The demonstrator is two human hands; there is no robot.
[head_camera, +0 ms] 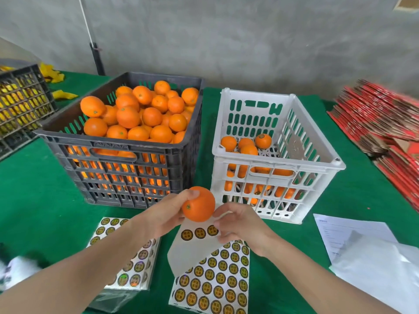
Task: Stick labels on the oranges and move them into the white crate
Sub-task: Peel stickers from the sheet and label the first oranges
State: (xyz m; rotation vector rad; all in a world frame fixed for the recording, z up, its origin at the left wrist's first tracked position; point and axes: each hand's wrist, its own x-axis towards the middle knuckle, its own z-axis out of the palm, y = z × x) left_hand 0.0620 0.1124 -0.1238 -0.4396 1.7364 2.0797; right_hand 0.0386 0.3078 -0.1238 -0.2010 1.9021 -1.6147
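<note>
My left hand (169, 211) grips an orange (199, 204) in front of the two crates. My right hand (238, 225) pinches a mostly peeled backing sheet (192, 248) that carries three round gold-and-black labels along its top; its fingertips touch the orange's right side. The white crate (275, 165) stands at the right with several oranges low inside, one showing a label (261, 136). The dark grey crate (127, 141) at the left is heaped with unlabelled oranges.
Full label sheets (217, 284) and a stack of sheets (127, 268) lie on the green cloth near me. White papers (353, 234) lie at the right, red flat cartons (381, 123) at the far right, a black crate (20, 103) at the far left.
</note>
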